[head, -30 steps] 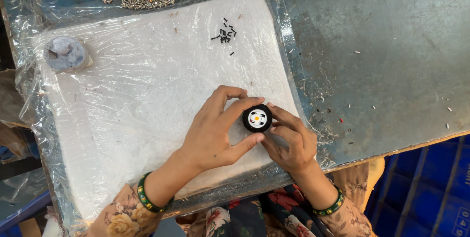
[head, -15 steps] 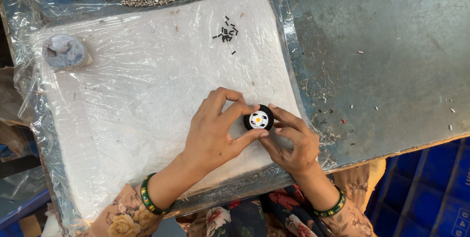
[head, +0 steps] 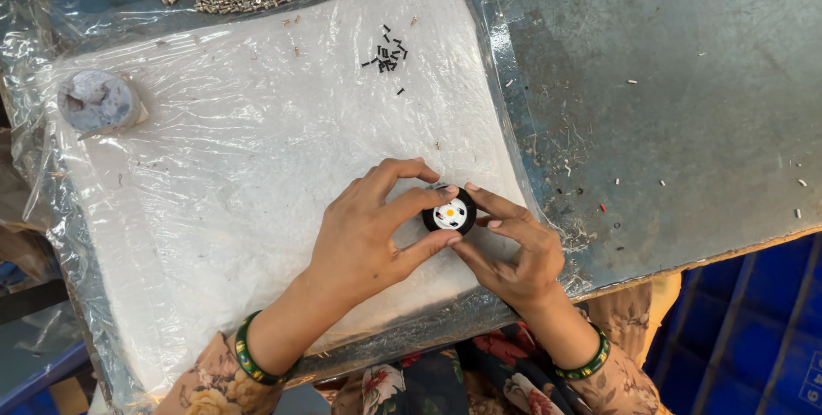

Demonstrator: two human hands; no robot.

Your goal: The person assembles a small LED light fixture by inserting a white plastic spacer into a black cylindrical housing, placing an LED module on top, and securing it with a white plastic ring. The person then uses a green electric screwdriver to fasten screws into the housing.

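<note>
A small round black part with a white face and an orange centre (head: 449, 213) was held between the fingertips of the left hand (head: 364, 239) and the right hand (head: 514, 252), both closed on its rim from opposite sides. It was kept just above the near right corner of a white pad wrapped in clear plastic (head: 257, 149), which lay on a grey metal table (head: 685, 81). A cluster of small black screws (head: 387, 53) was scattered near the pad's far edge, well apart from the hands, and a grey roll (head: 96, 100) stood at its left edge.
</note>
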